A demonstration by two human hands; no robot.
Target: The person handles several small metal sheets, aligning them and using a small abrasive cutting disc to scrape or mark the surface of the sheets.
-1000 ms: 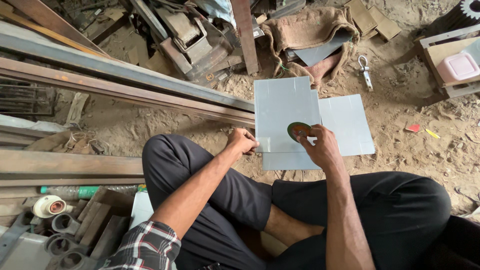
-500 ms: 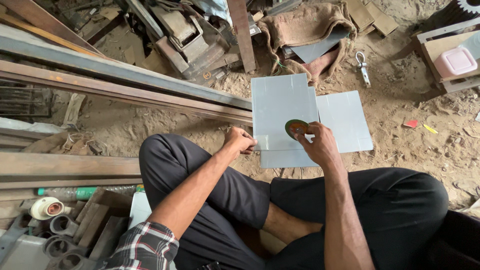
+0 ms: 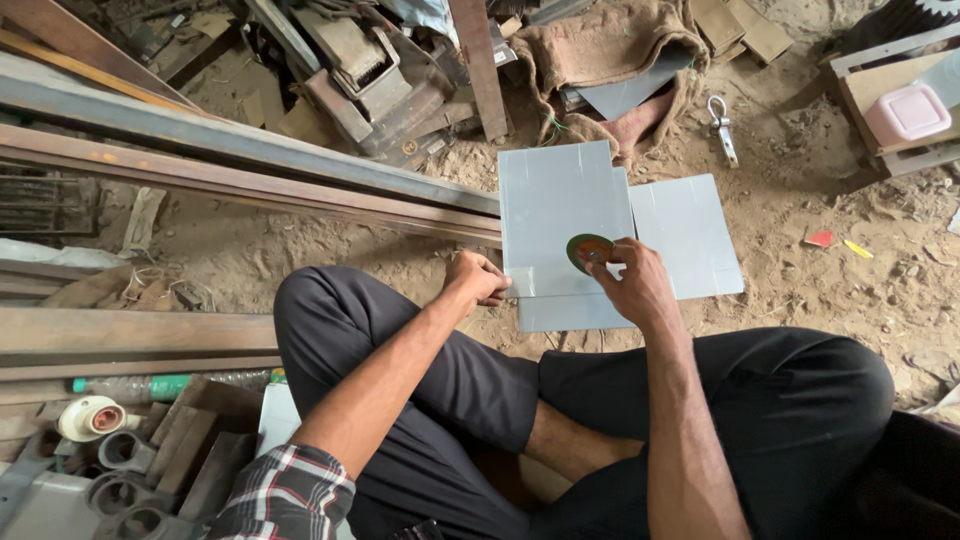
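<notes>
Right hand (image 3: 635, 285) pinches green disc (image 3: 589, 251) flat on grey metal sheet (image 3: 560, 210); fingers hide disc's lower edge. Left hand (image 3: 480, 278) curled at sheet's left edge, grip unclear. Second sheet (image 3: 690, 235) partly underneath.

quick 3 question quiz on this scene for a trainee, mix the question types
1. True or false: the right hand holds a round disc against a grey metal sheet.
2. What does the left hand touch? A) pink box B) the sheet's left edge C) plastic bottle
3. Fill in: the sheets lie on the sandy ____.

Key: 1 true; 2 B; 3 ground
</notes>
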